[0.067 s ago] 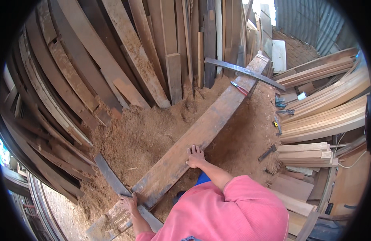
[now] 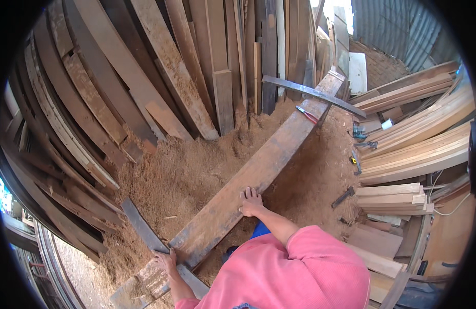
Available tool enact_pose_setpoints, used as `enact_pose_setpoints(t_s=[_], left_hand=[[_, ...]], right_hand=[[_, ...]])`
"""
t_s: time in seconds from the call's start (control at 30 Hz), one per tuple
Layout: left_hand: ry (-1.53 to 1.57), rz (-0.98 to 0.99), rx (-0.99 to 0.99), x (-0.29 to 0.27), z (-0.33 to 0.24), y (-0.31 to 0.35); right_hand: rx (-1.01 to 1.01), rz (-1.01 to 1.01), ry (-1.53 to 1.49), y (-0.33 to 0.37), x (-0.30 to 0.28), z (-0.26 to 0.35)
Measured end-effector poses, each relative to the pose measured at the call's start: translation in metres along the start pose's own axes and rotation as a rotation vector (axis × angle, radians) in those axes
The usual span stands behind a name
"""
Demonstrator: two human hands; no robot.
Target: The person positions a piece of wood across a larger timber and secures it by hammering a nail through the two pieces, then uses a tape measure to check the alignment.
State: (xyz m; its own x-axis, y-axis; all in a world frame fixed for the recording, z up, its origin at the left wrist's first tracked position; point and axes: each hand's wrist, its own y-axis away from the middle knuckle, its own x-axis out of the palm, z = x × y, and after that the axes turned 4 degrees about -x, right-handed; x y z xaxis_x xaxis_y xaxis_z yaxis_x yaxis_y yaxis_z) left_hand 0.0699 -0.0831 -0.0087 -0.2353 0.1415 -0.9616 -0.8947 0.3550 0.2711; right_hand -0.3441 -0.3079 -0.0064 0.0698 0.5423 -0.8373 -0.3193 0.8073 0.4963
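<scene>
No displacement noted from where I stand: both hands and the long plank [image 2: 233,206] lie as they did an instant earlier. In my judgement the work is at a holding stage, with the board being steadied.

Right hand [image 2: 251,203]: fingers spread and laid on the plank's upper face at its near edge, not clenched. Left hand [image 2: 166,260]: set at the plank's lower-left end, by a dark crosspiece [image 2: 143,226]; whether its fingers grasp the board or the crosspiece, I cannot tell.

Position: the plank runs diagonally over the sawdust [image 2: 197,165], from the person's left up toward the far right. Surface: brown, scuffed, with grey and dark patches along the near edge. A paler, worn piece [image 2: 140,283] shows beyond its lower end. Near the far end lies a grey bar [image 2: 312,92], set crosswise; red-handled pliers [image 2: 307,114] rest on the plank just short of it.
</scene>
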Motion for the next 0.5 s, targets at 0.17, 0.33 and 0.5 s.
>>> enact_pose_setpoints(t_s=[0.17,0.33,0.5], left_hand=[[0.069,-0.072,-0.040,0.014,0.003,-0.007],[0.097,-0.113,-0.029,0.011,-0.005,0.001],[0.140,-0.034,-0.094,-0.001,-0.010,0.017]], right_hand=[[-0.008,0.018,0.009,-0.001,-0.001,0.002],[-0.002,0.040,0.024,-0.004,-0.004,0.002],[0.026,0.116,0.021,-0.006,-0.011,0.005]])
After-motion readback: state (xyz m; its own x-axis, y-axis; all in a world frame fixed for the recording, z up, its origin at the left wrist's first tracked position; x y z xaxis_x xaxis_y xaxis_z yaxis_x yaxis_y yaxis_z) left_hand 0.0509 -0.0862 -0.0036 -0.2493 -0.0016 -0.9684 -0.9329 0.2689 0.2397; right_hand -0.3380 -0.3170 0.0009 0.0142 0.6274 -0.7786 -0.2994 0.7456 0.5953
